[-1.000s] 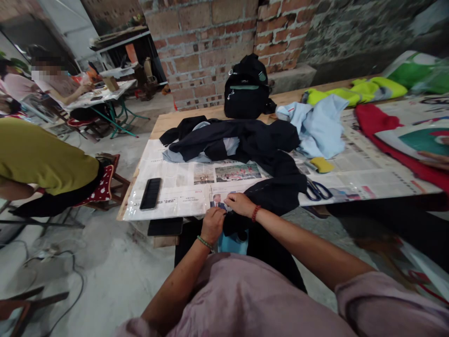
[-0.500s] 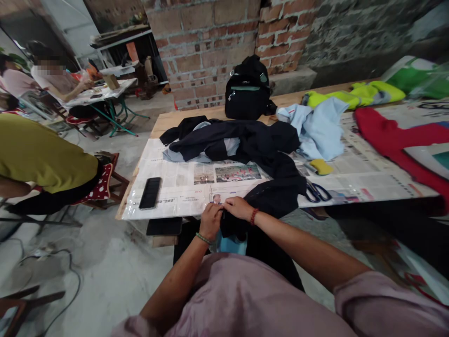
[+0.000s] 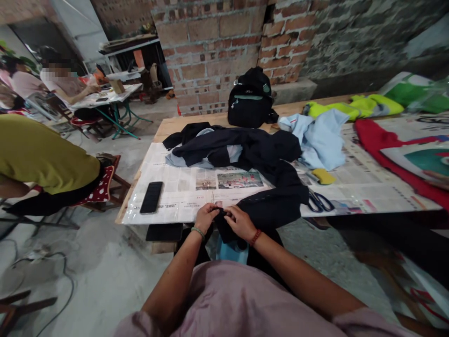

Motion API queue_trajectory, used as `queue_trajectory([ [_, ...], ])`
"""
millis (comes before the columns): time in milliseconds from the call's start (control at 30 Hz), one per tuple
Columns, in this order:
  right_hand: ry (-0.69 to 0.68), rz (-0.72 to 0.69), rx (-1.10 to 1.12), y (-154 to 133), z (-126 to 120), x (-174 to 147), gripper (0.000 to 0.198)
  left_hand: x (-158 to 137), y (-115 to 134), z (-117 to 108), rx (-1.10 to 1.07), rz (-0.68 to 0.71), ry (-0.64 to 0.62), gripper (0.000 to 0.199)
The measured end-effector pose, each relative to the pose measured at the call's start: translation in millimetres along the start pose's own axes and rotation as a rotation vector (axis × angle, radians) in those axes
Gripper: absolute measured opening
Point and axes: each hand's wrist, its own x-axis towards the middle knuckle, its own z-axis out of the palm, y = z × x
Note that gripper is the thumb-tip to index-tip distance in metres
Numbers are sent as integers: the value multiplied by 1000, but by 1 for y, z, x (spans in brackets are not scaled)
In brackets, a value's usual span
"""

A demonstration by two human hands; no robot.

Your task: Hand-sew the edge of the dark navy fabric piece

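Left grip [image 3: 206, 219] and right grip [image 3: 242, 223] both closed, pinching the end of the dark garment [image 3: 261, 145] at the near edge of the worktop [image 3: 164, 130]; rest lies heaped toward the black backpack [image 3: 249, 105]. Cloth looks soft, floppy, fairly light, probably not slippery, best held by its edge, grips close together

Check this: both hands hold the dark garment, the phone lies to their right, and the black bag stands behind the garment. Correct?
Not quite: in the head view, the phone lies to the left. The left hand and the right hand do hold the dark garment, and the black bag stands behind it.
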Motion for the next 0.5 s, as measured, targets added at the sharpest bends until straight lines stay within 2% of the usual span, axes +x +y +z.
queue_trajectory([
  [100, 29, -89, -64, 6, 13, 8, 24, -1, 2, -1, -46, -6, 3, 21],
  [267, 5, -271, -198, 10, 17, 20, 19, -3, 6, -3, -33, -27, -1, 25],
  [500, -34, -341, -314, 12, 14, 18, 20, -2, 8, -2, -36, -38, 1, 28],
])
